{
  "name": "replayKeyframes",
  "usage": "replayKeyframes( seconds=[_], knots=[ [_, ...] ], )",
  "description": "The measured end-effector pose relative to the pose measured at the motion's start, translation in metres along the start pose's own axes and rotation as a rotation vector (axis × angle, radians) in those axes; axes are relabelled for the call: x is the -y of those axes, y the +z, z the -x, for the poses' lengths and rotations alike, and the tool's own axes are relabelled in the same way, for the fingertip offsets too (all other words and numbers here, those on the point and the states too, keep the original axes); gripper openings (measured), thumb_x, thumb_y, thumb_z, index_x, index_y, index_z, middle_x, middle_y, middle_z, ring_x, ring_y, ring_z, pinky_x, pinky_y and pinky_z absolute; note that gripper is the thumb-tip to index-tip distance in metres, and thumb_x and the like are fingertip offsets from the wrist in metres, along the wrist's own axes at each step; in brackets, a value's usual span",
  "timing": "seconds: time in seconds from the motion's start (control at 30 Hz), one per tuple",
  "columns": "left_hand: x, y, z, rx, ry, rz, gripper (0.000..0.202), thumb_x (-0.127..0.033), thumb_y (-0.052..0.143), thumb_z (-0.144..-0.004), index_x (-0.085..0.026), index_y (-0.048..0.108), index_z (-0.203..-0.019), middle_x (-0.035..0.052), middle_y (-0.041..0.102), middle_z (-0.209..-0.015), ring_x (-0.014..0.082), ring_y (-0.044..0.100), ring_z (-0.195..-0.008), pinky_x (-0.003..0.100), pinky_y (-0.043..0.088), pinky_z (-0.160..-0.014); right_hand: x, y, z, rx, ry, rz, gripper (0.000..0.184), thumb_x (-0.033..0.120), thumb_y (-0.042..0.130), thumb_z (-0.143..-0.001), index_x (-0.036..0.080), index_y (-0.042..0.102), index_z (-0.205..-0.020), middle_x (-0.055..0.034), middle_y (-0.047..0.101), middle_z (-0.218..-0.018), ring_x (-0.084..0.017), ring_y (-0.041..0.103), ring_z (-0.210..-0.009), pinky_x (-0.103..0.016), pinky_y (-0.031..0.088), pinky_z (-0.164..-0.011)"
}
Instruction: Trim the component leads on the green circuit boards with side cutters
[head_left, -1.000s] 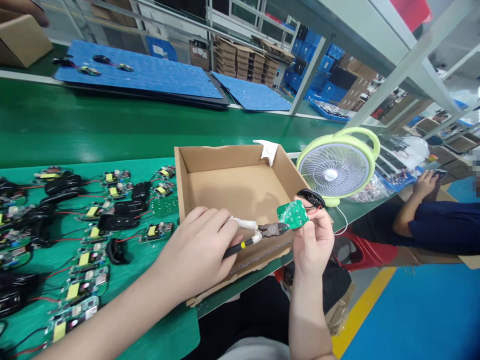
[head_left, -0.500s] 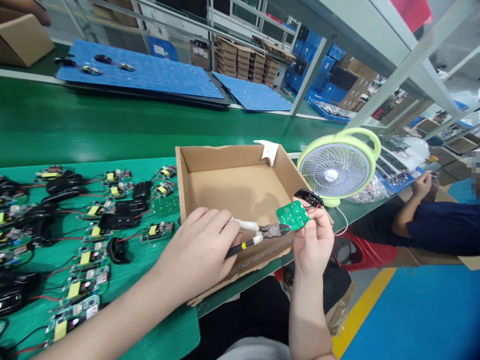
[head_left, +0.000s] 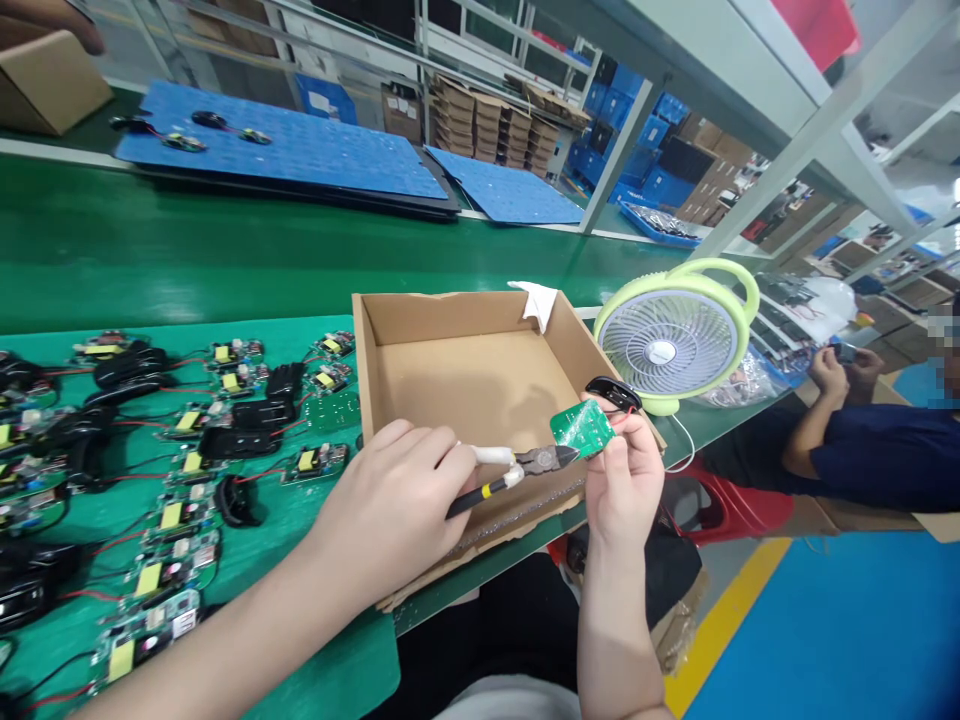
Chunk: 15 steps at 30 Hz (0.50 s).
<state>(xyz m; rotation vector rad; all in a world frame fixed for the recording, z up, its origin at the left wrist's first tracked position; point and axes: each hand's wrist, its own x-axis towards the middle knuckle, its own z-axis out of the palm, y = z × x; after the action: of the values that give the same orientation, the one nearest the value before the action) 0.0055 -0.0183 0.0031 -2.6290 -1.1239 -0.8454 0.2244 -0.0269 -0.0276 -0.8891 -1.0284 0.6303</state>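
Left hand [head_left: 390, 505]: bare, seen from the back, knuckles smooth
Right hand [head_left: 622, 480]: bare, slim fingers
Left forearm [head_left: 225, 640]: bare along all its visible length, out to the lower left edge
Right forearm [head_left: 615, 640]: bare from the wrist to the bottom edge
Trousers [head_left: 517, 620]: black cloth over the lap, between the forearms
Top [head_left: 510, 700]: pale grey-white strip of smooth cloth at the bottom edge, kind not clear

Our left hand [head_left: 397, 510] grips the cutters [head_left: 525, 465], whose tip touches the edge of the green circuit board [head_left: 583, 428] pinched in our right hand [head_left: 626, 480], over the near wall of the open cardboard box [head_left: 450, 312]. More boards [head_left: 187, 440] with black parts lie on the bench [head_left: 187, 250] to the left. A fan [head_left: 671, 340] stands just right of the box.
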Motion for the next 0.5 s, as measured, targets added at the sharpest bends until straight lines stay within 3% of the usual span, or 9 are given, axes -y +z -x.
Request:
replayKeyframes(
  seconds=[0.3, 0.5],
  knots=[
    [0.0005, -0.0001, -0.0018, 0.014, 0.043, -0.010, 0.015, -0.009, 0.052, -0.080, -0.018, 0.059, -0.070, 0.0072, 0.061, -0.073, 0.0235, 0.055, -0.067, 0.037, 0.045, -0.064, -0.0008, -0.0009, 0.0011, 0.005, 0.000, 0.021, 0.023, 0.043, 0.074, -0.088, 0.024, 0.063, -0.086, -0.0057, 0.073, -0.099, -0.024, 0.072, -0.106, -0.036, 0.057, -0.088],
    [0.0006, 0.0013, -0.0024, 0.006, 0.043, -0.012, 0.019, -0.007, 0.051, -0.080, -0.018, 0.058, -0.065, 0.0044, 0.056, -0.065, 0.0222, 0.051, -0.061, 0.036, 0.043, -0.060, -0.0013, -0.0022, 0.0023, 0.027, -0.003, -0.005, 0.018, 0.039, 0.074, -0.089, 0.024, 0.064, -0.088, -0.0059, 0.073, -0.104, -0.024, 0.072, -0.108, -0.036, 0.057, -0.089]
  ],
)
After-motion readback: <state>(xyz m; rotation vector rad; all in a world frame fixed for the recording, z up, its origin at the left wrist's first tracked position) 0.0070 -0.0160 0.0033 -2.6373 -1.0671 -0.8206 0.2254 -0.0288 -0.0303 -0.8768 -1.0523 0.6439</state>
